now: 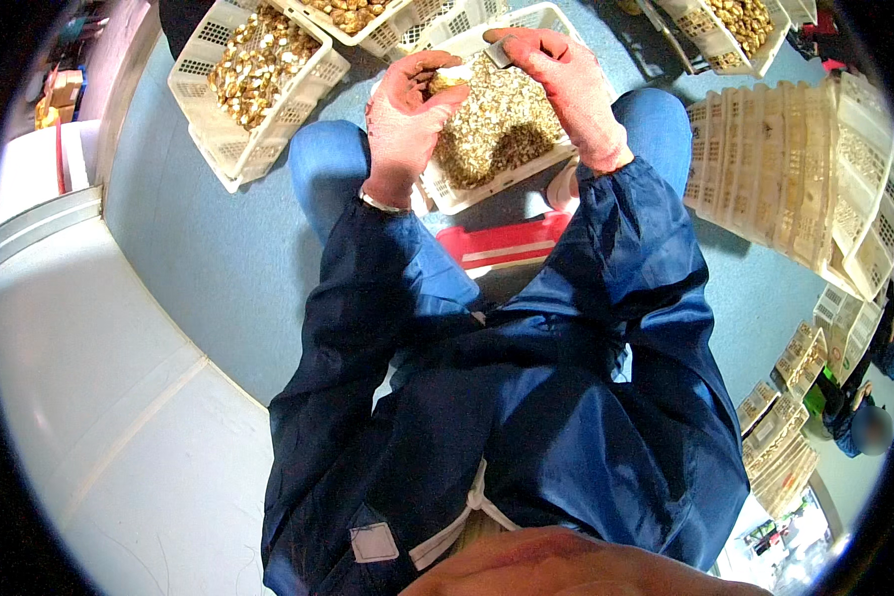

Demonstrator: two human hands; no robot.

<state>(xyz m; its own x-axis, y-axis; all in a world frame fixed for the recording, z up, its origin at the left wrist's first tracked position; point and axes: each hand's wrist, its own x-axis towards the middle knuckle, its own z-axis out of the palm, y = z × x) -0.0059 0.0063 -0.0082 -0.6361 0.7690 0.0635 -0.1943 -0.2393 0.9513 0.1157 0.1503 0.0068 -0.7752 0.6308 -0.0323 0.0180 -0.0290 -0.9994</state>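
Over the tub's (508, 183) left edge I see the left hand (404, 121) curled around a pale mushroom (453, 75); the right hand (570, 87) pinches a grey blade (498, 54) toward the far edge; chopped trimmings (494, 111) lie inside; a crate (219, 159) holds whole ones.

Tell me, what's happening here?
A person's gloved left hand holds a small pale-and-brown piece, while the gloved right hand grips a small flat metallic tool. Both hands are above a white basket with many pale and brown bits inside. A white crate of mushroom-like pieces stands to the left, stacked crates to the right.
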